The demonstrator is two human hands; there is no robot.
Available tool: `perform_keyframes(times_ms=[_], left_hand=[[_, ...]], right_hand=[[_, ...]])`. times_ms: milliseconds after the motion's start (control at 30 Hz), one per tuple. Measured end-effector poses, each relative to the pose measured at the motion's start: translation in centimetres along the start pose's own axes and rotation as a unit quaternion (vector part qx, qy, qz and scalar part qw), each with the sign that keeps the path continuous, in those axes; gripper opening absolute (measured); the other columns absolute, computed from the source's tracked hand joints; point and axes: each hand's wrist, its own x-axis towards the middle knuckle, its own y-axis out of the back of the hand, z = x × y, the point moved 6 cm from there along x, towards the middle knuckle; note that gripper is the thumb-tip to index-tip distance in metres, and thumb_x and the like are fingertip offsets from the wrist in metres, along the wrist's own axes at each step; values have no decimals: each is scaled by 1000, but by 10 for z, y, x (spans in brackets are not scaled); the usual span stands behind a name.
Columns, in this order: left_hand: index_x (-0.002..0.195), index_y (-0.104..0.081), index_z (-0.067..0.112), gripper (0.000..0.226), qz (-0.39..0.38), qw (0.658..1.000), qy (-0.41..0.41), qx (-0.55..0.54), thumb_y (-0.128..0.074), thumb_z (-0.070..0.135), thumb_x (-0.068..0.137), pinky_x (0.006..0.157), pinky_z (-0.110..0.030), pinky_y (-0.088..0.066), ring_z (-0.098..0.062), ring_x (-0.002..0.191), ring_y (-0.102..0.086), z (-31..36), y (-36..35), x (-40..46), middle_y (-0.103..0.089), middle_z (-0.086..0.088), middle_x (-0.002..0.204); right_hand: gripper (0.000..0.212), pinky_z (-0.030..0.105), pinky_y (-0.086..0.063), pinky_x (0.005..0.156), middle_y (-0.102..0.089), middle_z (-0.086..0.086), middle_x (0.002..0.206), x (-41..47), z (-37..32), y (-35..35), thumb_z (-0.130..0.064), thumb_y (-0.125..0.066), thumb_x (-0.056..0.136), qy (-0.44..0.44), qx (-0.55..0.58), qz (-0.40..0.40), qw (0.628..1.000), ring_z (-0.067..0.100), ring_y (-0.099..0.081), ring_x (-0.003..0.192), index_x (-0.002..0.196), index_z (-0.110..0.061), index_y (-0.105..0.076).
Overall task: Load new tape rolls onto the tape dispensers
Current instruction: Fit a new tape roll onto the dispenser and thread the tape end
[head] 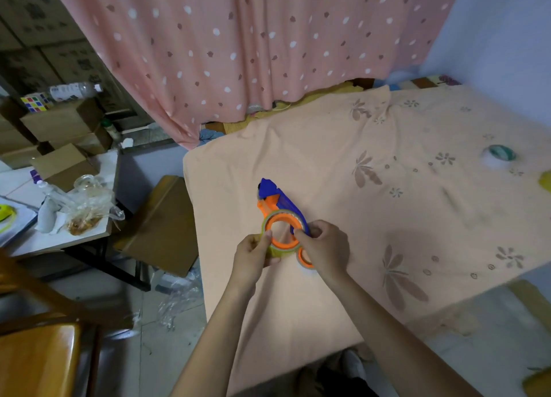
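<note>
A blue and orange tape dispenser lies on the peach floral cloth, its blue nose pointing away from me. A clear tape roll with a yellowish edge sits around the dispenser's orange hub. My left hand grips the roll's near left side, thumb on top. My right hand pinches the roll's right edge beside the blue body. A second roll with an orange core lies on the cloth, partly hidden under my right hand. Another roll with a green core rests at the far right.
A pink dotted curtain hangs behind the table. A cardboard box leans by the table's left edge. A side table at left holds a plastic bag and bottles. A wooden chair stands at the lower left.
</note>
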Motion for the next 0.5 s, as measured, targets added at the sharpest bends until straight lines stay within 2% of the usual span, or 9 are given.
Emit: perform_keyframes(times_ms=[133, 233, 300, 400, 500], left_hand=[[84, -60, 7, 30, -13, 1000, -1, -20, -53, 33, 97, 75, -30, -60, -22, 75, -70, 9, -47, 5, -70, -7, 79], [97, -64, 1, 38, -8, 1000, 18, -25, -53, 37, 96, 81, -36, -60, -27, 79, -72, 6, -95, 15, -73, -14, 92], [99, -62, 1, 38, 2, 999, 34, -24, -52, 37, 97, 74, -32, -59, -28, 75, -68, 3, -130, 25, -71, -15, 93], [101, -59, 5, 34, 12, 998, 55, -19, -52, 39, 96, 75, -36, -56, -28, 74, -65, 0, -185, 38, -68, -16, 91], [94, -54, 14, 22, 20, 996, 85, -31, -53, 36, 96, 80, -33, -58, -26, 82, -68, -6, -232, 45, -67, -8, 89]], right_hand=[[24, 23, -40, 53, -67, -10, 68, 26, 20, 29, -47, -70, 77, 13, 1, 6, 1000, 9, -62, 65, 76, -23, -67], [29, 26, -40, 53, -64, -6, 66, 54, 44, 59, -47, -68, 75, 0, 1, 14, 1000, 13, -59, 62, 71, -19, -61], [27, 28, -41, 53, -63, -5, 70, 76, 64, 78, -42, -67, 76, -6, -3, 25, 1000, 16, -59, 63, 69, -17, -58], [26, 22, -31, 48, -55, -7, 81, 109, 95, 104, -35, -69, 78, -7, -8, 36, 999, 16, -53, 63, 68, -14, -56], [22, 21, -29, 46, -62, -3, 73, 135, 124, 124, -33, -69, 81, -19, -11, 18, 1000, 14, -54, 60, 74, -13, -62]])
